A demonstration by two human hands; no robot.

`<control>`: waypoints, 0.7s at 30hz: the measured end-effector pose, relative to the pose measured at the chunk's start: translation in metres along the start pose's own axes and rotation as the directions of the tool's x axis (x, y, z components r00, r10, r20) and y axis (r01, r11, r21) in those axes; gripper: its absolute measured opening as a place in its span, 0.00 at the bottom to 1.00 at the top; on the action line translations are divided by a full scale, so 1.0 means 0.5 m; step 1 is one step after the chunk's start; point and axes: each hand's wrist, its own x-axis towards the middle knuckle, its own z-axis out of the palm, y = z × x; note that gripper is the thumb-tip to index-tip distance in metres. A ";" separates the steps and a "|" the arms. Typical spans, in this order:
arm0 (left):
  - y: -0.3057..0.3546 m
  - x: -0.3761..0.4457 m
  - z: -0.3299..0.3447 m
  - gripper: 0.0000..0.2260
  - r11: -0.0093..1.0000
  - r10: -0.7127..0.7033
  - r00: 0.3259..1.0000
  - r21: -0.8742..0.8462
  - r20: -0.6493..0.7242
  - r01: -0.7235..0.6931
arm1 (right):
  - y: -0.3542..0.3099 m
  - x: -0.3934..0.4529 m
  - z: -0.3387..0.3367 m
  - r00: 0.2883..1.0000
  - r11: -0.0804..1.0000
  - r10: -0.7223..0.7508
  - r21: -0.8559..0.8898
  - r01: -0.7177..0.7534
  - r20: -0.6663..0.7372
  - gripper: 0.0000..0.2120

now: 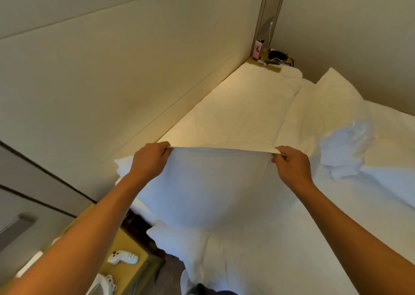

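A white pillowcase [213, 182] hangs lifted above the bed, its top edge stretched taut between my two hands and its body sagging in a rounded bulge below. My left hand [149, 160] grips the left end of that edge, fingers curled round the cloth. At the right end my right hand [289, 165] pinches the hem between thumb and fingers. Both arms reach forward from the bottom corners of the view. What is inside the pillowcase is hidden.
The white bed [258, 249] fills the right and middle, with a flat pillow [235, 112] along the wall, another pillow [334, 90] at the far right and crumpled white cloth [345, 151]. A yellow bedside table [128, 240] at lower left carries a white controller [122, 258]. A far shelf [272, 59] bears small items.
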 end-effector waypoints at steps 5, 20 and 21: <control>-0.067 -0.008 0.074 0.13 0.987 -0.037 0.994 -0.153 0.101 0.052 | 0.036 -0.029 0.089 0.992 0.990 0.122 -0.074 -0.121 0.009 0.11; -0.104 0.054 0.113 0.12 0.960 0.038 0.957 -0.277 0.287 0.045 | 0.057 -0.005 0.113 0.971 0.971 0.238 -0.018 -0.238 -0.017 0.15; -0.103 0.057 0.116 0.13 0.963 0.031 0.957 -0.265 0.288 0.048 | 0.061 -0.002 0.113 0.971 0.971 0.237 -0.013 -0.237 -0.017 0.15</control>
